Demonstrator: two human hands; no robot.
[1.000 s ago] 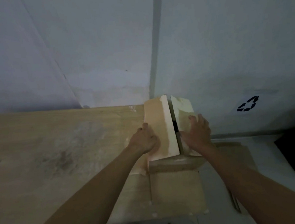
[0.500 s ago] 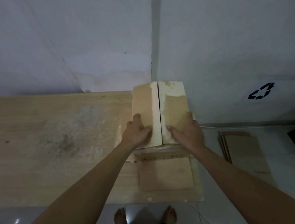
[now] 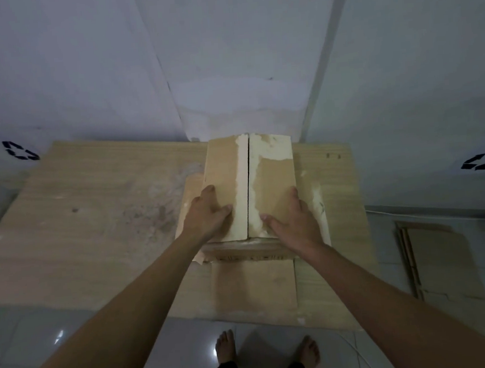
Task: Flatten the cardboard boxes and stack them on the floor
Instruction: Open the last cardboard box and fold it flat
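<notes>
Bare feet (image 3: 225, 348) on tiled floor (image 3: 38, 339) at btm of frame. Both arms reach fwd over a wooden table (image 3: 88, 225). Cardboard box (image 3: 250, 189) sits on table near its right end, top flaps meeting at a center seam, one flap hanging down front. Left hand (image 3: 206, 215) lies flat on left flap, fingers spread, pressing, not gripping. Right hand (image 3: 292, 220) flat on right flap, fingers apart too. Flattened cardboard stack (image 3: 441, 261) on floor right of table. Wall (image 3: 225, 54) behind w/ recycling symbols (image 3: 484, 159).
</notes>
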